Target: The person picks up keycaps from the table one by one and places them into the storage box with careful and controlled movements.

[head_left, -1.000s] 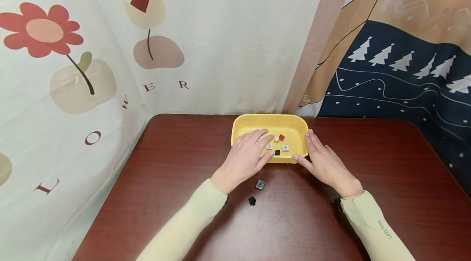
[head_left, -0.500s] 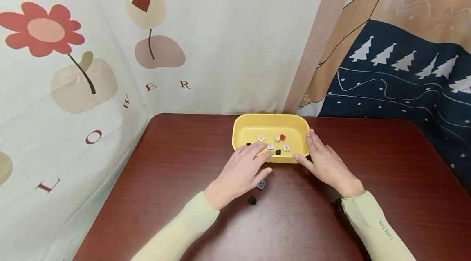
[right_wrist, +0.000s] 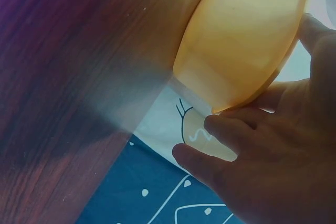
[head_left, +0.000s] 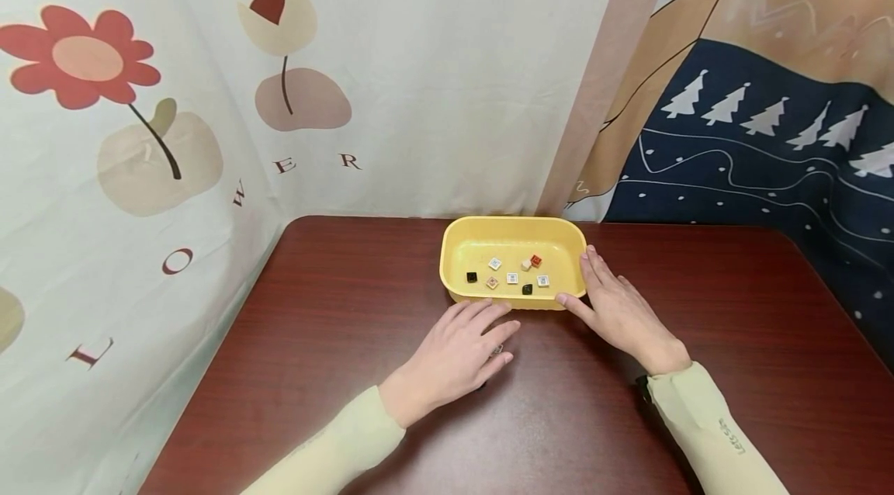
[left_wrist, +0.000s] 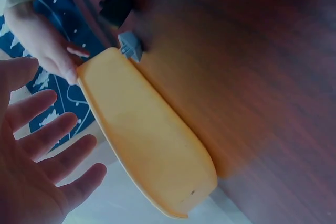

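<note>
A yellow plastic basin (head_left: 513, 225) holds several small square pieces, among them a white piece (head_left: 543, 281), a red piece (head_left: 535, 261) and a black piece (head_left: 472, 277). Over the table just in front of it is my left hand (head_left: 454, 351), fingers spread and holding nothing. Beneath that hand lie a small grey block (left_wrist: 130, 45) and a small black block (left_wrist: 116, 8), mostly hidden by it in the head view. My right hand (head_left: 621, 316) rests with straight fingers against the basin's right end, its thumb at the near rim.
The dark red wooden table (head_left: 335, 285) carries the basin near its back edge. Behind hangs a pale curtain (head_left: 433, 91) with flower prints, and a navy cloth (head_left: 733, 154) with white trees hangs at the right.
My left hand has drawn back from over the basin toward the near table and now covers the grey and black blocks. The right hand stays at the basin's right end.
</note>
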Demonstrator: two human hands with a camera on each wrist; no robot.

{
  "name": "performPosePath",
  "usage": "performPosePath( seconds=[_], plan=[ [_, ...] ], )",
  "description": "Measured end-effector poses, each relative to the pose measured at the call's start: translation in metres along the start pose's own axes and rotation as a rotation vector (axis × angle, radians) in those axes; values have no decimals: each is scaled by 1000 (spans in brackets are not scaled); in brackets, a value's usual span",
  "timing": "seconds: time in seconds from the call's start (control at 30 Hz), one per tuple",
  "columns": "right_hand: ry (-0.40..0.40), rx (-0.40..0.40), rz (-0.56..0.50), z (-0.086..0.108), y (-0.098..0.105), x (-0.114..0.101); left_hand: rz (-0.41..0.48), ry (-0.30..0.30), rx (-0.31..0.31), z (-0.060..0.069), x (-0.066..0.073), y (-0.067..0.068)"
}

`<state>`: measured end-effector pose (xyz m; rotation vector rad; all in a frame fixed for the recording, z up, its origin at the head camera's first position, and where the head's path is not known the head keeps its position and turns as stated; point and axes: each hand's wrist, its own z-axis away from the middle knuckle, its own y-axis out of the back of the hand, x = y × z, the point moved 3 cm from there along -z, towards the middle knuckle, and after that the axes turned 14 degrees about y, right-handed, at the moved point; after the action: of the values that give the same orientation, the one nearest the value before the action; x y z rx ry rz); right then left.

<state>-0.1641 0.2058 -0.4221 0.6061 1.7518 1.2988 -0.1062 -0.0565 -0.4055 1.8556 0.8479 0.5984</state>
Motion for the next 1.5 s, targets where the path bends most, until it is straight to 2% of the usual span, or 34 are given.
performPosePath(
  seconds=[0.6, 0.9, 1.3, 1.5],
  plan=[
    [-5, -3, 5, 0, 0, 1, -79, -67, -71, 28, 8, -1],
    [-3, -4, 3, 0, 1, 0, -106, -52, -163, 36, 10, -4],
    [0, -9, 4, 0, 1, 0, -151, -95, -127, 42, 10, -9],
    [-3, -8, 5, 0, 1, 0, -189, -122, -147, 44, 9, -10]
  ],
)
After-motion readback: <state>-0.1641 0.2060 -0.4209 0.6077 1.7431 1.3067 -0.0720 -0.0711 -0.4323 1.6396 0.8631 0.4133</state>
